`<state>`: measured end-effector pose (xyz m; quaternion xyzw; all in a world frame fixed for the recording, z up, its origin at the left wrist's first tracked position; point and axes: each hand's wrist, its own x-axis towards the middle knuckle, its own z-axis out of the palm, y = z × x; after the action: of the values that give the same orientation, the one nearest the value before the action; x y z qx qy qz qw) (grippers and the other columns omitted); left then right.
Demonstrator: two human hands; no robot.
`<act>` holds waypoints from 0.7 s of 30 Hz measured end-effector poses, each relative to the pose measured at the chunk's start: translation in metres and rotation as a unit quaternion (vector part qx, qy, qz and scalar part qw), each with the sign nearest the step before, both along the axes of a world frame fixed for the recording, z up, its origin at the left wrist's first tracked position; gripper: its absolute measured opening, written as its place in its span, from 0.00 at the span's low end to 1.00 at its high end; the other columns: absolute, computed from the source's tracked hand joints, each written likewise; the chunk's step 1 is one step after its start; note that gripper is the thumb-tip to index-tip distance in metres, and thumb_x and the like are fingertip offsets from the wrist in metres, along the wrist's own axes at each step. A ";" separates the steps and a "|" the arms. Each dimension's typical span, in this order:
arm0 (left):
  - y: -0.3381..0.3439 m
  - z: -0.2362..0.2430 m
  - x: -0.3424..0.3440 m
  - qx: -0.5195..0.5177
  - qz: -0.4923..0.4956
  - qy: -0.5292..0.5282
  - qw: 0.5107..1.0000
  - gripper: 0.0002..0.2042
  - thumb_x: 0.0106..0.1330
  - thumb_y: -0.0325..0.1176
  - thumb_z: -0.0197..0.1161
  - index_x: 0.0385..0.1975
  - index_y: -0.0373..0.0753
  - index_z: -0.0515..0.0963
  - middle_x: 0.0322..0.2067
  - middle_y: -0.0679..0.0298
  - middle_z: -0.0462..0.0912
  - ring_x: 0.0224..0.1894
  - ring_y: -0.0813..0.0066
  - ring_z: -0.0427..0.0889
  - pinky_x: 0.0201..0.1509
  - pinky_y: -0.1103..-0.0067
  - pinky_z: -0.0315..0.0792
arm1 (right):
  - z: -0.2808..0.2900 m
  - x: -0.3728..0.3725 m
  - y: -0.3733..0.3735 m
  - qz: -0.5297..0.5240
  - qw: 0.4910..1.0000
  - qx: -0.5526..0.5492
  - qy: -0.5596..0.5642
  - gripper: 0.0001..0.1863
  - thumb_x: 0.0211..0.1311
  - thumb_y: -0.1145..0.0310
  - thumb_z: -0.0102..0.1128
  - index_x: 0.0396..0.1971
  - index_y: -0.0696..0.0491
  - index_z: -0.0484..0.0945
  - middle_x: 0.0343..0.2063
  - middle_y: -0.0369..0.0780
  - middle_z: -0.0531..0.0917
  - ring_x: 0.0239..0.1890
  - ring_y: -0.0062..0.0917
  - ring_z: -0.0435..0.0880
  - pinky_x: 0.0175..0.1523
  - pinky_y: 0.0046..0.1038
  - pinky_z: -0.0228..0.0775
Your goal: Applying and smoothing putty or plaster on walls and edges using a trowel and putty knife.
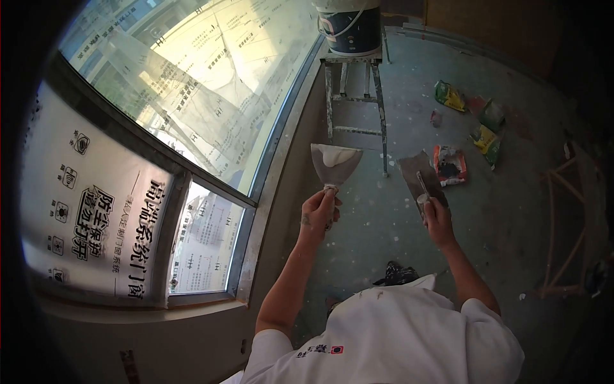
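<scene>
My left hand [320,210] is closed round the handle of a wide putty knife [326,168], its blade pointing up and away from me. A lump of white putty [336,155] sits on that blade near its far edge. To the right, my right hand [438,221] grips the handle of a rectangular steel trowel [414,168], whose grey blade tilts upward. The two tools are held apart, both in the air above the floor. The fingertips of each hand are partly hidden by the grip.
A paint-spattered step stool [355,99] carries a dark bucket [353,31] beyond my left hand. Film-covered windows [211,83] run along the left wall. Several colourful bags [450,96] and an open red bag [449,165] lie on the floor [409,83]. A frame-like object [569,217] stands at right.
</scene>
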<state>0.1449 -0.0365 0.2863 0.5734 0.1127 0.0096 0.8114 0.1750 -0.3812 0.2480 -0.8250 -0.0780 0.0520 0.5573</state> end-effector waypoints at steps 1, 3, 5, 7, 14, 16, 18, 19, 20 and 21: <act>-0.020 0.012 0.019 -0.002 -0.002 -0.024 1.000 0.14 0.71 0.41 0.59 0.40 0.34 0.80 0.27 0.66 0.79 0.19 0.82 0.74 0.21 0.83 0.64 | 0.022 0.007 -0.009 -0.003 0.996 -0.038 -0.085 0.17 0.72 0.53 0.50 0.42 0.54 0.74 0.26 0.40 0.77 0.24 0.23 0.78 0.31 0.28 0.70; -0.050 0.032 0.052 0.010 0.001 -0.039 0.999 0.14 0.71 0.41 0.58 0.41 0.34 0.79 0.27 0.66 0.80 0.19 0.83 0.74 0.21 0.83 0.64 | 0.055 0.024 -0.015 -0.008 0.965 -0.088 -0.247 0.16 0.67 0.59 0.58 0.47 0.53 0.75 0.34 0.45 0.79 0.38 0.34 0.81 0.43 0.35 0.71; -0.070 0.045 0.084 0.024 0.005 -0.054 0.998 0.14 0.71 0.41 0.58 0.41 0.34 0.79 0.28 0.66 0.80 0.19 0.83 0.74 0.21 0.83 0.64 | 0.091 0.045 -0.021 0.022 0.946 -0.138 -0.291 0.18 0.64 0.59 0.61 0.49 0.53 0.74 0.37 0.45 0.79 0.39 0.37 0.80 0.44 0.36 0.71; -0.084 0.059 0.116 0.068 -0.001 -0.079 0.995 0.14 0.71 0.40 0.58 0.43 0.34 0.79 0.29 0.66 0.81 0.21 0.83 0.75 0.22 0.84 0.66 | 0.115 0.075 -0.022 0.065 0.900 -0.215 -0.375 0.25 0.55 0.58 0.68 0.51 0.51 0.74 0.43 0.45 0.77 0.43 0.41 0.78 0.46 0.40 0.70; -0.094 0.090 0.214 0.134 0.046 -0.226 0.964 0.10 0.70 0.31 0.59 0.43 0.32 0.79 0.29 0.66 0.81 0.24 0.85 0.75 0.28 0.85 0.69 | 0.183 0.219 0.012 0.104 0.753 -0.307 -0.573 0.30 0.49 0.55 0.71 0.51 0.50 0.73 0.47 0.44 0.75 0.50 0.41 0.74 0.55 0.42 0.66; -0.076 0.096 0.247 0.266 0.107 -0.305 0.908 0.10 0.68 0.29 0.60 0.45 0.31 0.78 0.28 0.64 0.81 0.24 0.84 0.75 0.29 0.84 0.70 | 0.208 0.273 0.030 0.099 0.742 -0.294 -0.594 0.30 0.49 0.54 0.71 0.52 0.51 0.73 0.47 0.44 0.75 0.51 0.41 0.74 0.57 0.43 0.66; -0.049 0.094 0.287 0.321 0.129 -0.365 0.864 0.11 0.68 0.30 0.60 0.46 0.32 0.78 0.27 0.63 0.81 0.23 0.84 0.75 0.29 0.84 0.70 | 0.231 0.337 0.056 0.097 0.744 -0.265 -0.605 0.30 0.51 0.57 0.71 0.54 0.50 0.72 0.52 0.47 0.73 0.52 0.45 0.74 0.55 0.44 0.67; -0.029 0.089 0.306 0.379 0.143 -0.413 0.816 0.11 0.68 0.30 0.60 0.46 0.32 0.78 0.27 0.62 0.81 0.23 0.84 0.75 0.29 0.83 0.71 | 0.255 0.366 0.089 0.055 0.758 -0.235 -0.606 0.26 0.55 0.55 0.68 0.51 0.52 0.73 0.46 0.45 0.77 0.48 0.43 0.77 0.53 0.40 0.70; -0.014 0.074 0.321 0.345 0.106 -0.312 0.879 0.12 0.68 0.31 0.59 0.46 0.32 0.78 0.26 0.63 0.81 0.23 0.84 0.76 0.28 0.82 0.71 | 0.279 0.405 0.120 0.065 0.787 -0.167 -0.591 0.22 0.62 0.58 0.63 0.52 0.52 0.73 0.39 0.46 0.78 0.41 0.44 0.79 0.47 0.37 0.71; -0.003 0.053 0.327 0.305 0.065 -0.207 0.927 0.12 0.69 0.32 0.59 0.46 0.32 0.78 0.26 0.64 0.81 0.23 0.84 0.76 0.28 0.82 0.71 | 0.302 0.457 0.152 0.029 0.776 -0.091 -0.623 0.18 0.66 0.56 0.60 0.47 0.54 0.74 0.30 0.43 0.78 0.31 0.36 0.80 0.39 0.31 0.72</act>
<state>0.4714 -0.0399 0.3395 0.7700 -0.0293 0.2147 0.6001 0.6318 -0.2287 0.5498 -0.7213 -0.4273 -0.4500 0.3076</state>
